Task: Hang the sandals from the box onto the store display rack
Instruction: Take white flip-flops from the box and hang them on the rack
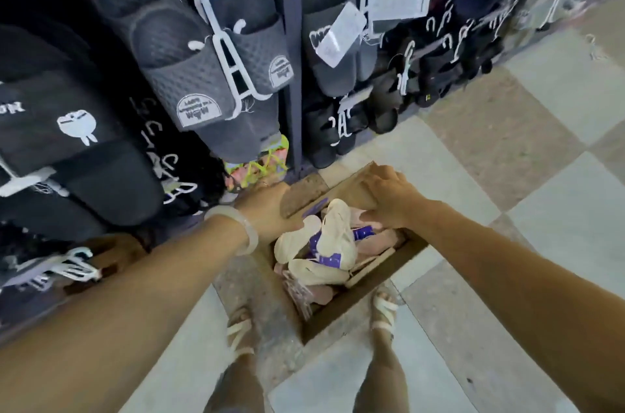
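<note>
An open cardboard box (368,287) stands on the floor between my feet and the rack. Inside lie several cream and pink sandals (334,240) with purple tags. My left hand (270,209), a pale bangle on its wrist, grips the box's left flap. My right hand (389,199) grips the far right flap, its thumb down by the sandals. The display rack (291,50) rises just beyond the box, hung with dark slides on white hangers (223,50).
Grey mesh slides (189,74) and black slides (67,142) hang low on the left. More dark pairs (338,40) hang right of the rack post. A colourful pair (260,165) sits low by the post. Checkered floor tiles (507,148) spread to the right.
</note>
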`<state>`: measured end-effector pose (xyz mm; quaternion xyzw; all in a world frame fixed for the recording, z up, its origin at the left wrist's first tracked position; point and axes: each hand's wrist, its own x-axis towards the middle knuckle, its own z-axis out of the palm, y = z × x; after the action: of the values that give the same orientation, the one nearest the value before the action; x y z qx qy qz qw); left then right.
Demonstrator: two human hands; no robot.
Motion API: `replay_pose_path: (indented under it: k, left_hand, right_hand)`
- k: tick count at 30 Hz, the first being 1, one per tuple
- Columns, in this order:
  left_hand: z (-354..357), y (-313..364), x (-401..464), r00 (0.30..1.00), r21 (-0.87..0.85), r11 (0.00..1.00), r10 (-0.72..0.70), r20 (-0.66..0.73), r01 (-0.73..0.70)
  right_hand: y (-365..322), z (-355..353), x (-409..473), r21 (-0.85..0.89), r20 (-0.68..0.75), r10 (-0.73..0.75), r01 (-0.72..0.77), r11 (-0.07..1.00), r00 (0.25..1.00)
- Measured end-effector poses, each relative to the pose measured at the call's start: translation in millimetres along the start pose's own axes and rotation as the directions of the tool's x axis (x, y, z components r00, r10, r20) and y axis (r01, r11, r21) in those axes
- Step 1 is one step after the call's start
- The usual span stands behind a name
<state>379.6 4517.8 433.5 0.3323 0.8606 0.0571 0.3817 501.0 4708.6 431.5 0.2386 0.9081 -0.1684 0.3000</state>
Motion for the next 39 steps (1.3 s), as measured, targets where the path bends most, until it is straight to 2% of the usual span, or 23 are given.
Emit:
replay_pose_path:
  k: [5,8,10,13,16,18,22,24,26,32,39]
  left_hand:
    - [68,11,46,0.981,-0.182,0.964,-0.190,0.026,0.191]
    - [101,19,70,0.978,-0.278,0.938,-0.205,0.034,0.207]
    - [120,19,89,0.978,-0.351,0.917,-0.207,-0.010,0.190]
    - [162,-2,122,0.962,-0.434,0.870,-0.272,-0.025,0.234]
    - [215,-37,145,0.906,-0.463,0.801,-0.423,0.011,0.379]
    - [253,-61,157,0.876,-0.524,0.740,-0.481,0.026,0.422]
    - [317,-98,175,0.847,-0.666,0.627,-0.531,0.013,0.403]
    - [344,-114,182,0.815,-0.748,0.556,-0.578,-0.035,0.363]
    - [369,-127,188,0.797,-0.785,0.533,-0.598,-0.086,0.315]
    - [416,-154,201,0.805,-0.781,0.564,-0.577,-0.140,0.269]
    - [432,-166,205,0.796,-0.810,0.535,-0.586,-0.151,0.240]
  right_hand:
    - [54,28,51,0.010,0.129,-0.110,0.109,0.994,0.986]
    - [79,61,79,-0.024,0.181,-0.144,0.150,0.988,0.973]
    - [88,83,98,-0.039,0.236,-0.142,0.155,0.987,0.961]
    - [92,130,129,0.013,0.262,-0.162,0.164,0.986,0.951]
    - [85,190,158,0.064,0.307,-0.154,0.142,0.988,0.939]
    - [79,236,174,0.056,0.368,-0.141,0.130,0.990,0.919]
    - [59,333,198,0.109,0.446,-0.160,0.124,0.986,0.880]
    - [46,378,211,0.162,0.479,-0.148,0.079,0.984,0.865]
    - [33,416,225,0.198,0.484,-0.135,0.042,0.979,0.865]
    - [3,500,270,0.294,0.404,-0.125,0.001,0.956,0.906]
    - [-8,531,285,0.150,0.318,-0.102,0.056,0.987,0.942]
